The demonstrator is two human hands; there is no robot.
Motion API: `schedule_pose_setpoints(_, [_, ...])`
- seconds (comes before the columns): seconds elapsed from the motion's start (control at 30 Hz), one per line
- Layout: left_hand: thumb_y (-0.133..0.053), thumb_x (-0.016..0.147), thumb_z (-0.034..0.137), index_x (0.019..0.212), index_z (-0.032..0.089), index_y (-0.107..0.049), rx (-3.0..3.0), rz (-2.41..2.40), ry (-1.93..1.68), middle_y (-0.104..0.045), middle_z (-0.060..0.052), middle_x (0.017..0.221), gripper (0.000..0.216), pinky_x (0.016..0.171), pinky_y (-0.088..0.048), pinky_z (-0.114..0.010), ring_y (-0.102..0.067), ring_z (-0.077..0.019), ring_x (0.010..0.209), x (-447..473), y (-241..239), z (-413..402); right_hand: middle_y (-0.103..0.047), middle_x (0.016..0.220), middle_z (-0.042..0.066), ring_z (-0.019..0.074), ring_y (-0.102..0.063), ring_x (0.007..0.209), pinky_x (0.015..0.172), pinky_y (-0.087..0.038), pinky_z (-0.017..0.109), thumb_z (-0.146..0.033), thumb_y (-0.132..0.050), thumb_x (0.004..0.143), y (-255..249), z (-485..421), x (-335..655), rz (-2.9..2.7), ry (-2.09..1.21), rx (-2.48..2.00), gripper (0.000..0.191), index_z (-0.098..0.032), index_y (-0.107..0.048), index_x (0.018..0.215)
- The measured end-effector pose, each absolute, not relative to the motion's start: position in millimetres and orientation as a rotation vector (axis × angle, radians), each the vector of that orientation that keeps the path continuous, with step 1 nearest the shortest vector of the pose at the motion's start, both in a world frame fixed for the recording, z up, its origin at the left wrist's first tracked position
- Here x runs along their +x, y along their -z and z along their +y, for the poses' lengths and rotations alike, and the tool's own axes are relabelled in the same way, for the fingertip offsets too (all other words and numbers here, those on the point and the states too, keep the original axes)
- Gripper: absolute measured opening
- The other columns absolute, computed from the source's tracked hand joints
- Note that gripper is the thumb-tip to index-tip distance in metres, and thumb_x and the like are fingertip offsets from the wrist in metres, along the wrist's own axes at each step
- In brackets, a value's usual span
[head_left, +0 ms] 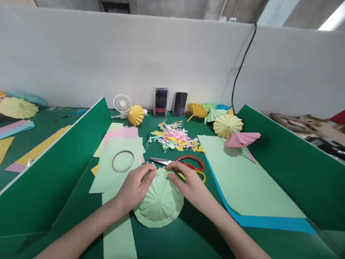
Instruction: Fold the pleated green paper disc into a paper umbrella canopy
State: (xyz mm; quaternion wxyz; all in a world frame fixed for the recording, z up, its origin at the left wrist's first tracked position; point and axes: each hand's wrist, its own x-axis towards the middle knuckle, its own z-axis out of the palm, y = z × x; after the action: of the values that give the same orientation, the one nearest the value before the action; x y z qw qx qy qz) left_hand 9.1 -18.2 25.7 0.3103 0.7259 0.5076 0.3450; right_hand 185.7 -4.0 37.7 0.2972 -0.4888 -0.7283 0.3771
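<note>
A pleated light-green paper circle (pixel 160 203), folded like an umbrella top, lies on the green table in front of me. My left hand (pixel 136 187) pinches its upper left edge with closed fingers. My right hand (pixel 190 183) pinches its upper right edge the same way. Red-and-yellow-handled scissors (pixel 185 164) lie just behind my right hand, blades pointing left. A roll of clear tape (pixel 123 161) rests on light-green paper sheets (pixel 118 169) behind my left hand.
A heap of paper scraps (pixel 175 138) sits mid-table. Finished paper umbrellas: pink (pixel 242 139), yellow (pixel 228 125), orange (pixel 136 115). A large green sheet over blue paper (pixel 242 180) lies right. A small fan (pixel 122 104) and two phones (pixel 180 104) lean at the wall. Green dividers (pixel 54 169) flank both sides.
</note>
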Motion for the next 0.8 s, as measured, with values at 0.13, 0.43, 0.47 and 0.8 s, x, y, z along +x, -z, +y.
schedule_pose_setpoints(0.13, [-0.034, 0.087, 0.029, 0.079, 0.019, -0.05, 1.973, 1.273, -0.887, -0.056, 0.0, 0.074, 0.02, 0.062, -0.038, -0.02, -0.05, -0.0123, 0.068, 8.2, -24.7, -19.5, -0.062, 0.091, 0.004, 0.0169, -0.057, 0.085, 0.075, -0.045, 0.03, -0.022, -0.047, 0.08, -38.1, -2.6, 186.9, -1.921, -1.115, -1.308, 0.014, -0.019, -0.056, 0.091])
schedule_pose_setpoints(0.43, [-0.035, 0.087, 0.031, 0.078, 0.019, -0.049, 1.903, 1.394, -0.892, -0.056, 0.0, 0.076, 0.02, 0.063, -0.039, -0.021, -0.051, -0.0129, 0.07, 8.5, -22.9, -15.3, -0.063, 0.087, 0.003, 0.0163, -0.059, 0.083, 0.073, -0.046, 0.028, -0.022, -0.05, 0.078, -40.7, -3.5, 187.4, -1.842, -1.163, -1.298, 0.009, -0.019, -0.058, 0.081])
schedule_pose_setpoints(0.47, [-0.034, 0.087, 0.031, 0.078, 0.02, -0.049, 1.907, 1.398, -0.88, -0.056, 0.0, 0.076, 0.021, 0.063, -0.039, -0.021, -0.051, -0.0131, 0.07, 8.8, -22.7, -15.1, -0.063, 0.087, 0.003, 0.0161, -0.059, 0.082, 0.073, -0.046, 0.028, -0.022, -0.05, 0.078, -40.6, -3.9, 186.9, -1.831, -1.174, -1.294, 0.009, -0.019, -0.058, 0.081])
schedule_pose_setpoints(0.8, [-0.033, 0.087, 0.033, 0.08, 0.02, -0.049, 1.91, 1.417, -0.844, -0.057, -0.001, 0.077, 0.022, 0.065, -0.041, -0.023, -0.053, -0.0145, 0.072, 8.0, -22.4, -16.0, -0.056, 0.073, 0.0, 0.0132, -0.054, 0.069, 0.063, -0.043, 0.024, -0.02, -0.049, 0.076, -35.3, -2.6, 185.3, -1.796, -1.161, -1.277, 0.006, -0.018, -0.051, 0.07])
